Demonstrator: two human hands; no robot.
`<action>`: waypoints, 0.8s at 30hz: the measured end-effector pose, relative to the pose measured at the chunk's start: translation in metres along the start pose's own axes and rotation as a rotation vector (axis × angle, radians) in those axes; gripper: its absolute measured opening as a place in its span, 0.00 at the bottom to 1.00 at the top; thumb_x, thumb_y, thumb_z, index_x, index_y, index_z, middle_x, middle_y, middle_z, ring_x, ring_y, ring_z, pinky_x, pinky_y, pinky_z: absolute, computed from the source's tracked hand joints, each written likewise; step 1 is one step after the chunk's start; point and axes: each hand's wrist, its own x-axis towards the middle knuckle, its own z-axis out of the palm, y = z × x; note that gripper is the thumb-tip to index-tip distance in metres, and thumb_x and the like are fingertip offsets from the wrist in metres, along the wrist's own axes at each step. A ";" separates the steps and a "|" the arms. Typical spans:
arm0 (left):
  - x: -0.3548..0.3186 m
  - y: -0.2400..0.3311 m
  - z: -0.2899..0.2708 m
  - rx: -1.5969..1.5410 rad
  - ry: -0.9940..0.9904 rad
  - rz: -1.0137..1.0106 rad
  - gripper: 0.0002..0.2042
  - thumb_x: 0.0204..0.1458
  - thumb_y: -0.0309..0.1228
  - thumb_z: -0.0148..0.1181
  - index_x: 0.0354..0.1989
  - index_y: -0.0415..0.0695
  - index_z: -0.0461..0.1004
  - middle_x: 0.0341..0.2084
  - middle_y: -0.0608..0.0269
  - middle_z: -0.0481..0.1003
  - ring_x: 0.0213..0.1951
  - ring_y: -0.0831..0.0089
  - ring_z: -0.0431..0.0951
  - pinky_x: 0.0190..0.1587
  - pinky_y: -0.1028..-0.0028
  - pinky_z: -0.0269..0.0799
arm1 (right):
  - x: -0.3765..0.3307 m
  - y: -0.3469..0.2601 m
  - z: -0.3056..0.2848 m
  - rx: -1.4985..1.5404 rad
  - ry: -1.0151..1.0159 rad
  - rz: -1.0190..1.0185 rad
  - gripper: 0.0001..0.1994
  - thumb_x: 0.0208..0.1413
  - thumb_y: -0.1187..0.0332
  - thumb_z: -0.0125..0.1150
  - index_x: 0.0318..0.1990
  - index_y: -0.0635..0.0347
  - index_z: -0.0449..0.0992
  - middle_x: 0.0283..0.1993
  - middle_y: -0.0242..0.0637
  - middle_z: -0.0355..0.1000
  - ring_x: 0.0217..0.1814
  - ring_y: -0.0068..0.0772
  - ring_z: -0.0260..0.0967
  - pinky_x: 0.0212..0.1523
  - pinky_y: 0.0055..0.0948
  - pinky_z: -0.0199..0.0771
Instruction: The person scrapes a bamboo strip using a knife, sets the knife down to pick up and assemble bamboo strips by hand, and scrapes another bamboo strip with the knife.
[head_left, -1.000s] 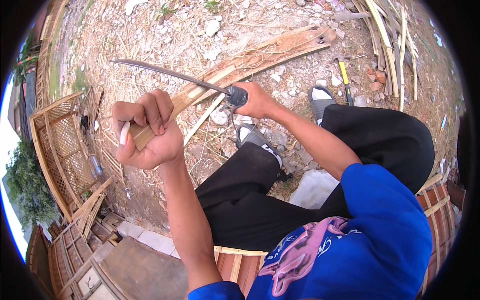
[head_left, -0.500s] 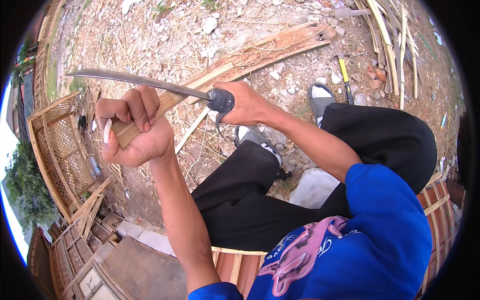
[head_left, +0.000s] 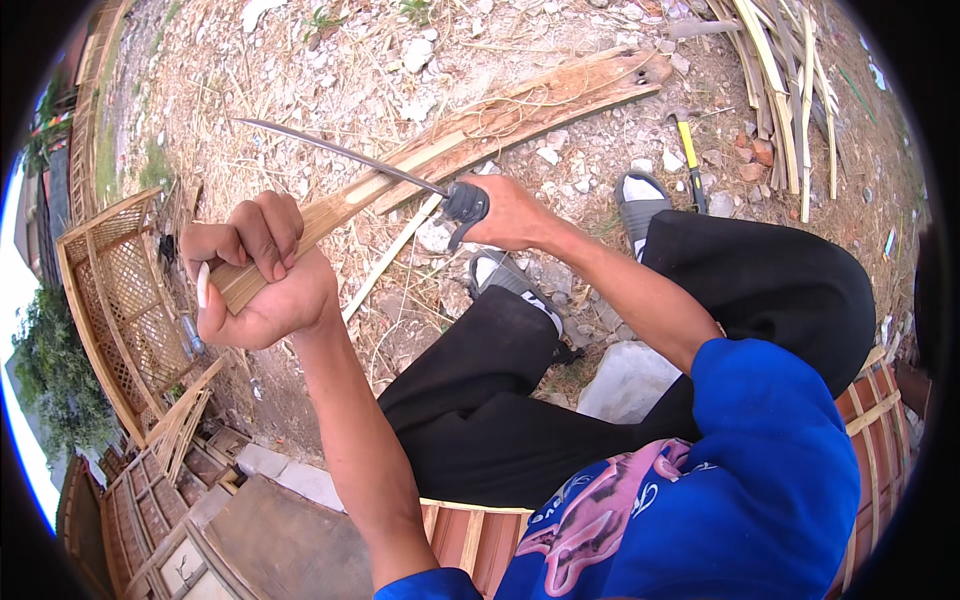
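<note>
My left hand (head_left: 262,268) is wrapped round the near end of a split wooden strip (head_left: 325,214), which looks like bamboo. From there the strip slants up and away to the right, its far part over a weathered plank (head_left: 540,95) on the ground. In my right hand (head_left: 505,213) is a machete (head_left: 345,153) with a black-wrapped handle. Its long dark blade points to the upper left and crosses over the strip, between my two hands. Whether the edge touches the wood I cannot tell. A pale cut patch shows on the strip just left of the blade.
A yellow and black hammer (head_left: 690,160) lies right of my sandalled foot (head_left: 641,190). Long strips (head_left: 785,95) are piled at the far right. A white stone (head_left: 627,383) sits between my legs. A lattice panel (head_left: 130,300) stands at left. Rubble and straw cover the ground.
The machete has moved right and slightly down along the strip, its tip shifting well to the right. My left hand has dropped slightly lower and left, still gripping the strip.
</note>
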 end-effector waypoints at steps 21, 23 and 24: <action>0.001 0.002 -0.005 0.050 0.109 0.066 0.22 0.46 0.56 0.46 0.19 0.49 0.56 0.05 0.71 0.50 0.09 0.81 0.46 0.13 0.80 0.38 | 0.012 0.013 0.010 -0.020 0.038 -0.144 0.15 0.35 0.63 0.66 0.30 0.61 0.71 0.25 0.40 0.70 0.28 0.38 0.69 0.32 0.36 0.68; 0.002 0.002 0.000 0.075 0.090 0.097 0.23 0.46 0.57 0.47 0.19 0.49 0.56 0.05 0.72 0.50 0.10 0.82 0.46 0.13 0.80 0.37 | 0.016 0.020 0.014 -0.021 0.025 -0.218 0.16 0.35 0.63 0.66 0.31 0.61 0.71 0.25 0.41 0.70 0.29 0.40 0.70 0.34 0.37 0.68; 0.000 0.004 0.001 0.103 0.075 0.129 0.24 0.47 0.58 0.48 0.19 0.48 0.57 0.06 0.72 0.50 0.10 0.82 0.46 0.14 0.80 0.37 | 0.016 0.035 0.013 -0.066 0.045 -0.146 0.16 0.35 0.63 0.66 0.31 0.61 0.72 0.27 0.42 0.71 0.31 0.40 0.71 0.35 0.37 0.69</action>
